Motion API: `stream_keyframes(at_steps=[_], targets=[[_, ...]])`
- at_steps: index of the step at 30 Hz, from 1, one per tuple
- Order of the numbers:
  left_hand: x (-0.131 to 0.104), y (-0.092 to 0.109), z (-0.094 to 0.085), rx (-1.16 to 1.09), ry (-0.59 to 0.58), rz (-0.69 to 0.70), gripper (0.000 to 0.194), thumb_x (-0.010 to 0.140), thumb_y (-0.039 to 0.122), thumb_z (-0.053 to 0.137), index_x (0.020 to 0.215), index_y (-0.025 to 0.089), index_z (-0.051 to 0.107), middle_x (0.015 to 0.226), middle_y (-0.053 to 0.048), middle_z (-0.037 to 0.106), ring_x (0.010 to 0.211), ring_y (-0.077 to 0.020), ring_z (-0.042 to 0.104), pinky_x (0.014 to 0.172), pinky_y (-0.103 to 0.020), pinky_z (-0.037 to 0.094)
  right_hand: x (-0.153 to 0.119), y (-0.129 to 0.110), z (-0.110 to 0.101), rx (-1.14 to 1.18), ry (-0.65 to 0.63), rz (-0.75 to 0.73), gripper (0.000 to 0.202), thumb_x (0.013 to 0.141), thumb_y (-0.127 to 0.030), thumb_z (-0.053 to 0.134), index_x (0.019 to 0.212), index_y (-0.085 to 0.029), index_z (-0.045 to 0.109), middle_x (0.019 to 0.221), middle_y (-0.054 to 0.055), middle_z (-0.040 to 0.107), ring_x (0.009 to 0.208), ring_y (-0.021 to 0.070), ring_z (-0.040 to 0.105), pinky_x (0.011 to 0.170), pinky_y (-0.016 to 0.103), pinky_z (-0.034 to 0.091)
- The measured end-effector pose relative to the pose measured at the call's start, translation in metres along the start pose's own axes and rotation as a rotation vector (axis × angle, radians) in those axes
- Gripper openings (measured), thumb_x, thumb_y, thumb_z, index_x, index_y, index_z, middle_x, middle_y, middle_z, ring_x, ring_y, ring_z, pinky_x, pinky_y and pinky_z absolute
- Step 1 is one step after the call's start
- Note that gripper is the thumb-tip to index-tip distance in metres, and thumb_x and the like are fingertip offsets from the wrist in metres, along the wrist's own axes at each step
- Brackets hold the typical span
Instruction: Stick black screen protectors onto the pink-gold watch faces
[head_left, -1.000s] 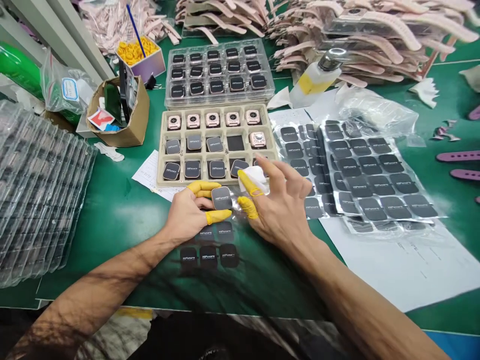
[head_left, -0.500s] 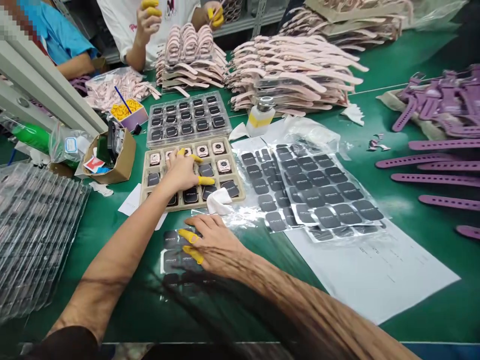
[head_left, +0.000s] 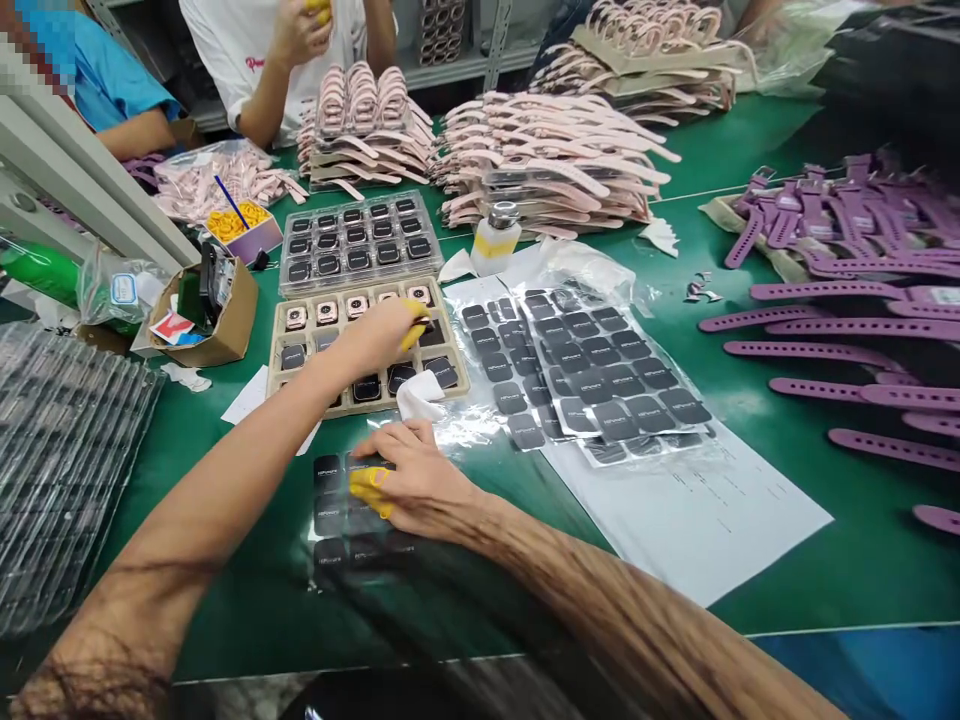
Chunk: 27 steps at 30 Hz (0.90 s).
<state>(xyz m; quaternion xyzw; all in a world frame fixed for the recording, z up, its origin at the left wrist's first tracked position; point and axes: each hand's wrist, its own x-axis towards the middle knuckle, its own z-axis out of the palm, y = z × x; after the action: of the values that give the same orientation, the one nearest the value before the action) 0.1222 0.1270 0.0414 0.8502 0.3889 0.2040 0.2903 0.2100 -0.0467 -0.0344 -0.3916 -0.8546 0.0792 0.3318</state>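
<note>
My left hand (head_left: 382, 332), in yellow finger cots, is over the right side of a beige compartment tray (head_left: 463, 380). Its fingers are pinched together; what lies between them is hidden. The tray holds light-framed watch faces (head_left: 326, 312) at the back and dark squares (head_left: 365, 388) in front. Nearer to me, my right hand (head_left: 409, 480) rests on a clear sheet of black square stickers (head_left: 328, 515), its yellow-capped fingers curled together at the sheet; I cannot make out what they grip. A crumpled white cloth (head_left: 421, 396) lies on the tray's front edge.
Behind is a clear tray of dark squares (head_left: 285, 272). More sticker sheets (head_left: 600, 350) and white paper (head_left: 720, 510) lie right, a bottle (head_left: 496, 240) behind them. Purple straps (head_left: 817, 350) are far right, stacked clear trays (head_left: 67, 480) left, a cardboard box (head_left: 232, 325) beside. Co-workers sit opposite.
My left hand has moved right across the tray, and its spread fingers have come together. My right hand's fingers have drawn closer together on the sheet. The view has shifted slightly.
</note>
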Motion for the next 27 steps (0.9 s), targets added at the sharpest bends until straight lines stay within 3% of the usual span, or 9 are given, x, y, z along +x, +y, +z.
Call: stream_keyframes(at_steps=[2,4,8,14,17,20,23,25,27], targets=[[-0.046,-0.002,-0.007,-0.205,0.052,0.024,0.019,0.094,0.027,0.071,0.112,0.021,0.068,0.115,-0.008,0.074,0.108,-0.0248,0.070,0.105,-0.043,0.055,0.000,-0.002,-0.007,0.046,0.145,0.107,0.022,0.100,-0.032,0.057,0.109,-0.043,0.074,0.117,-0.002,0.079,0.102,0.0251,0.073,0.087,0.053,0.059],[-0.095,-0.003,-0.012,-0.523,0.056,-0.111,0.022,0.095,0.037,0.072,0.111,0.024,0.065,0.111,-0.006,0.074,0.100,-0.0227,0.074,0.097,-0.042,0.060,0.002,-0.003,-0.016,0.084,0.289,0.240,0.028,0.101,-0.032,0.056,0.120,-0.044,0.071,0.119,0.001,0.077,0.103,0.0270,0.072,0.087,0.054,0.060],[-0.160,-0.007,-0.016,-0.877,-0.085,-0.441,0.049,0.074,0.040,0.094,0.112,0.031,0.064,0.104,-0.002,0.073,0.062,-0.0172,0.072,0.062,-0.036,0.062,0.006,0.006,-0.026,0.183,0.235,0.227,0.030,0.100,-0.033,0.061,0.128,-0.040,0.071,0.133,0.008,0.068,0.107,0.0268,0.068,0.087,0.051,0.063],[-0.165,-0.016,-0.007,-1.079,-0.274,-0.532,0.053,0.064,0.031,0.099,0.110,0.031,0.074,0.089,0.000,0.074,0.061,-0.0163,0.072,0.061,-0.030,0.060,0.005,0.015,-0.017,0.281,0.169,0.119,0.024,0.095,-0.030,0.071,0.116,-0.041,0.071,0.134,0.007,0.066,0.101,0.0253,0.068,0.086,0.051,0.063],[-0.165,-0.016,-0.006,-1.117,-0.329,-0.536,0.058,0.057,0.027,0.102,0.109,0.029,0.078,0.087,-0.002,0.075,0.067,-0.0175,0.072,0.063,-0.030,0.060,0.006,0.011,-0.026,0.369,0.119,0.122,0.016,0.094,-0.031,0.072,0.108,-0.038,0.071,0.131,0.006,0.067,0.104,0.0260,0.068,0.089,0.050,0.062],[-0.167,-0.016,-0.007,-1.113,-0.309,-0.544,0.063,0.053,0.020,0.102,0.111,0.026,0.079,0.091,-0.003,0.077,0.072,-0.0184,0.074,0.069,-0.033,0.063,0.009,0.015,-0.055,0.578,0.135,0.290,0.009,0.101,-0.038,0.061,0.099,-0.031,0.068,0.122,0.007,0.068,0.102,0.0240,0.067,0.089,0.046,0.060],[-0.168,-0.014,-0.005,-1.063,-0.216,-0.570,0.067,0.055,0.016,0.100,0.118,0.027,0.077,0.101,-0.004,0.079,0.084,-0.0200,0.077,0.081,-0.035,0.065,0.010,0.023,-0.082,0.672,-0.045,0.398,0.023,0.103,-0.041,0.058,0.087,-0.028,0.066,0.102,0.004,0.070,0.087,0.0201,0.065,0.077,0.038,0.056],[-0.169,-0.012,-0.002,-1.010,-0.168,-0.582,0.072,0.056,0.017,0.101,0.123,0.026,0.076,0.104,-0.005,0.079,0.091,-0.0226,0.078,0.089,-0.039,0.065,0.010,0.022,-0.084,0.632,-0.116,0.419,0.019,0.099,-0.041,0.066,0.086,-0.028,0.067,0.089,0.002,0.068,0.075,0.0171,0.062,0.068,0.033,0.053],[-0.170,-0.011,0.002,-0.955,-0.144,-0.569,0.079,0.055,0.021,0.103,0.128,0.023,0.074,0.105,-0.006,0.079,0.095,-0.0258,0.078,0.094,-0.044,0.064,0.009,0.012,-0.072,0.585,-0.080,0.463,0.014,0.093,-0.040,0.075,0.098,-0.029,0.068,0.086,0.000,0.069,0.066,0.0150,0.061,0.060,0.031,0.052]])
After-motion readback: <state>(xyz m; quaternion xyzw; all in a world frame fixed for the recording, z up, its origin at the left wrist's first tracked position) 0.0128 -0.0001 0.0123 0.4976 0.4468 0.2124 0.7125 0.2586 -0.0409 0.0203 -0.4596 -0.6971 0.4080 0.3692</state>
